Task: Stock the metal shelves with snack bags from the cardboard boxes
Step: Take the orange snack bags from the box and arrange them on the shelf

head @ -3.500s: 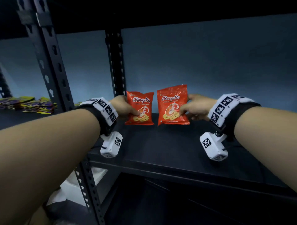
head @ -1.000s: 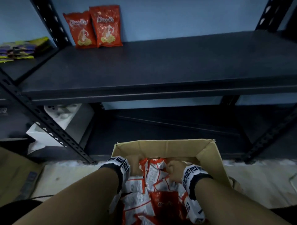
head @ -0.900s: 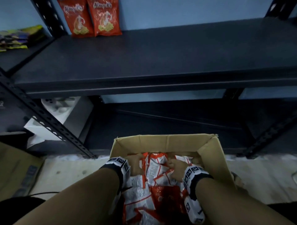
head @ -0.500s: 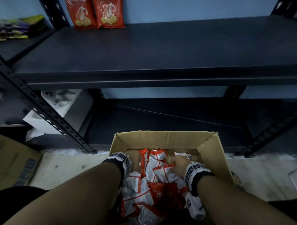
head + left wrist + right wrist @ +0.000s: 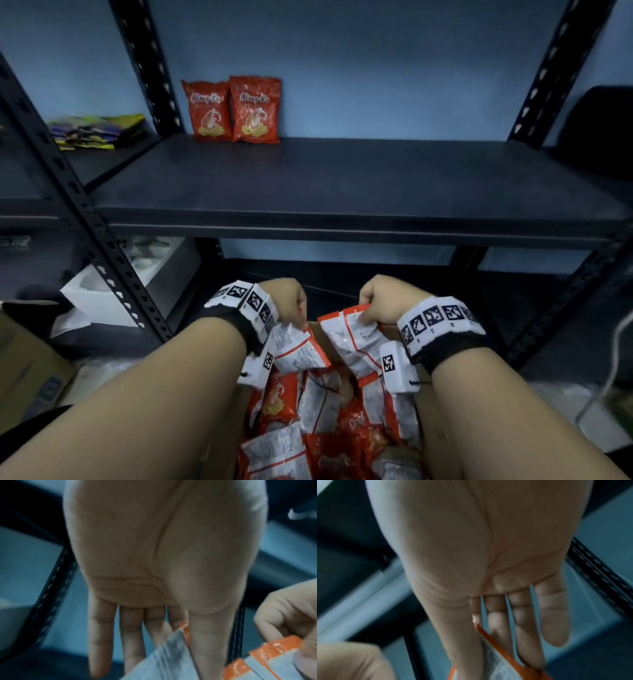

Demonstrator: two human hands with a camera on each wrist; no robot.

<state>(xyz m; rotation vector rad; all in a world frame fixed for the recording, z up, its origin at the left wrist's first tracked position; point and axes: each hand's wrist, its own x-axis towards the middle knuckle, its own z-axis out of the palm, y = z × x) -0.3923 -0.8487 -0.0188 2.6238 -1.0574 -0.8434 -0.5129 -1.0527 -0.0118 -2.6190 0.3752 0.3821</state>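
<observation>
Over box [image 5: 433, 404]: left hand [image 5: 286, 301] pinches a white-backed, red-edged bag [image 5: 298, 349]; right hand [image 5: 383, 299] pinches another [image 5: 356, 339].
Box: more red bags.
Shelf [image 5: 342, 185], back left: two red bags [image 5: 233, 109] upright, shrimp picture, script unreadable.

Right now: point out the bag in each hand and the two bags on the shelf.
left-hand bag [image 5: 296, 347], head view, white back panel.
right-hand bag [image 5: 352, 337], head view, white back panel.
shelved bags [image 5: 255, 109], head view, right bag's front.

Both hands now out of the cardboard box [image 5: 432, 442], left hand [image 5: 286, 298] pinching one snack bag [image 5: 298, 349], right hand [image 5: 383, 298] pinching another bag [image 5: 356, 341] at 3 o'clock
</observation>
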